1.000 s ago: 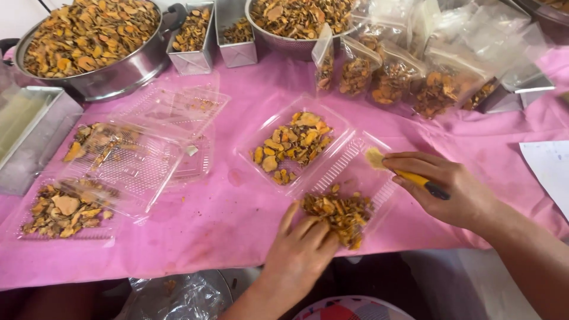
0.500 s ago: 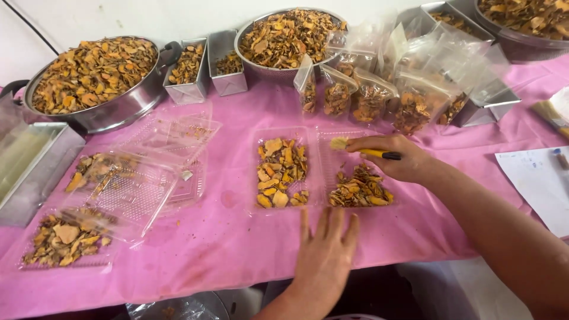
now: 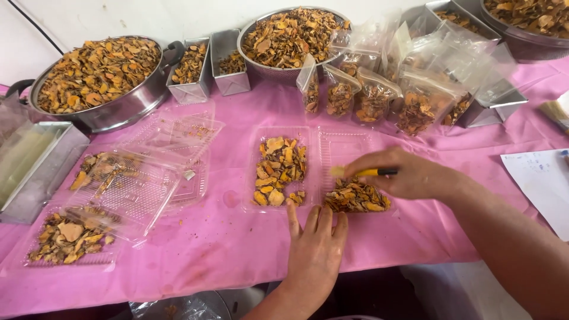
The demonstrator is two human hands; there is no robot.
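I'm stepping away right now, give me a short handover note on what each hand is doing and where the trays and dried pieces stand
Left hand: flat on the pink cloth, fingertips at the near edge of the open clear clamshell tray.
Right hand: holds a yellow-tipped tool over the tray's right half.
Things: the left half holds spread dried orange pieces; the right half has a smaller heap at its near end.
Done: two filled clamshells lie at far left; filled bags stand behind.
Left: the open tray is not closed; the pots are full.
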